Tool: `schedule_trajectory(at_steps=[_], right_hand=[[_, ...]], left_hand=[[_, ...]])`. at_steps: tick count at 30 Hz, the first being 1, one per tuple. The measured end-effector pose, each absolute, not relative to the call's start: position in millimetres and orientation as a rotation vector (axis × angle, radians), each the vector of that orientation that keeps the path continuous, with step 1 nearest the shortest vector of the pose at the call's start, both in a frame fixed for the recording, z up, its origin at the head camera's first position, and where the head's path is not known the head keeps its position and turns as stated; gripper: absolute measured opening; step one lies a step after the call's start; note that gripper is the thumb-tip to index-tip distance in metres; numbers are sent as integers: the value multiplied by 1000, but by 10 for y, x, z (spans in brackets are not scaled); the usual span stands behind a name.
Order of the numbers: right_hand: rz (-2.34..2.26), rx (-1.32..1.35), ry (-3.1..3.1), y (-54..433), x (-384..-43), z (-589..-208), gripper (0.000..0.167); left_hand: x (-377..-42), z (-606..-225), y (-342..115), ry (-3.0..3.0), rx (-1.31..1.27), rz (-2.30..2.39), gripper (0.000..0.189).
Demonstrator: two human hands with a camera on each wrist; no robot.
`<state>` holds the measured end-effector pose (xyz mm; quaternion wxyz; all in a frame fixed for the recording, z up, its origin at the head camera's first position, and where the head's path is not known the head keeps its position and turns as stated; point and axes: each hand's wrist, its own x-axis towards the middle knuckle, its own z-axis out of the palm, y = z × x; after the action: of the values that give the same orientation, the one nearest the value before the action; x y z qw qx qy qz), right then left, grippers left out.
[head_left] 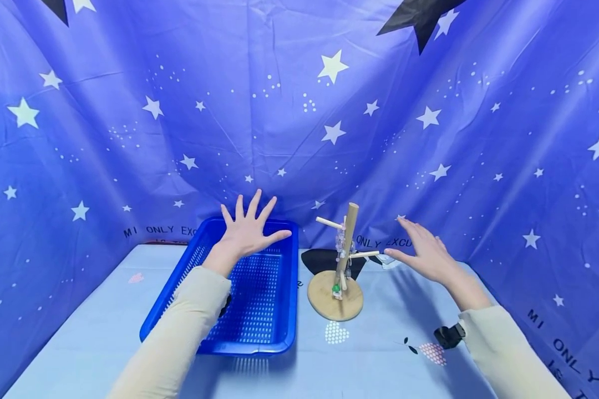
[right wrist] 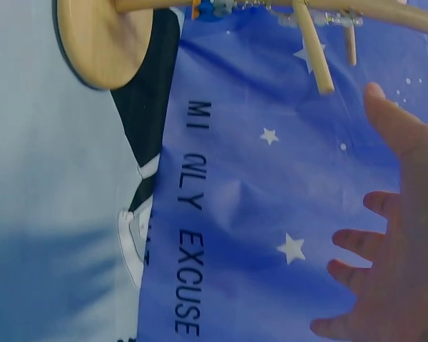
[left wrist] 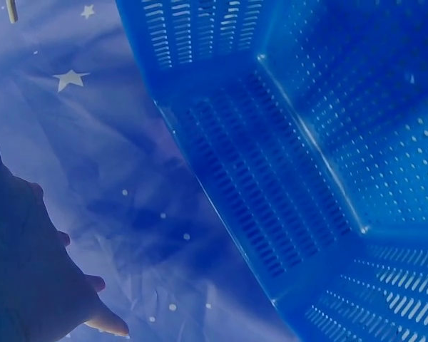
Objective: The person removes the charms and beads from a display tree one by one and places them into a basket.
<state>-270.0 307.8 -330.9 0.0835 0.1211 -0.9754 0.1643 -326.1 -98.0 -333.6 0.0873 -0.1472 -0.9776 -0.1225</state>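
My left hand [head_left: 246,233] is raised above the blue plastic basket [head_left: 293,288], fingers straight and spread wide, holding nothing. In the left wrist view the slotted walls of the basket [left wrist: 317,153] fill the right side, and the left hand [left wrist: 36,263] shows dark at the lower left. To the right of the wooden stand, my right hand [head_left: 426,256] hovers with fingers extended and thumb toward a peg. The stand [head_left: 349,233] has a round base and several pegs. Beaded strands [head_left: 340,244] hang from it, with a small green-and-white charm [head_left: 336,291] low down.
A pale blue cloth with printed hearts covers the table [head_left: 374,354]. Behind and at both sides hangs a blue star-patterned curtain [head_left: 289,138]. The stand is just right of the basket, near the curtain. A black wrist device [head_left: 449,336] sits by the right sleeve.
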Motion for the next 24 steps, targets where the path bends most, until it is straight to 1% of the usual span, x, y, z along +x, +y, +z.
schedule_trajectory(at_steps=[4,6,8,13,15,17,20,24], right_hand=[[577,437,-2894,3006,-2726,-3356,83],[641,456,-2880,2968,-2741,-3382,76],[707,484,-2849,2923,-2756,-3402,65],[927,509,-2803,2828,-2790,-3432,28],[1027,494,-2806,2811,-2795,-3438,20],[1140,480,-2808,2811,-2793,-3438,19],[1288,472,-2817,2818,-2800,-3417,23],[1421,438,-2839,2801,-2826,-3377,25]], left_hand=[[-3269,-3348,-909,-2921,-452,-363,93],[-3273,-3351,-869,-2920,-461,-370,92],[-3279,-3356,-823,-2915,-468,-363,91],[-3290,-3367,-686,-2908,-504,-399,88],[-3295,-3371,-621,-2911,-528,-449,87],[-3304,-3372,-558,-2910,-560,-505,85],[-3326,-3367,-466,-2892,-625,-609,83],[-3369,-3363,-358,-2827,-742,-881,78]])
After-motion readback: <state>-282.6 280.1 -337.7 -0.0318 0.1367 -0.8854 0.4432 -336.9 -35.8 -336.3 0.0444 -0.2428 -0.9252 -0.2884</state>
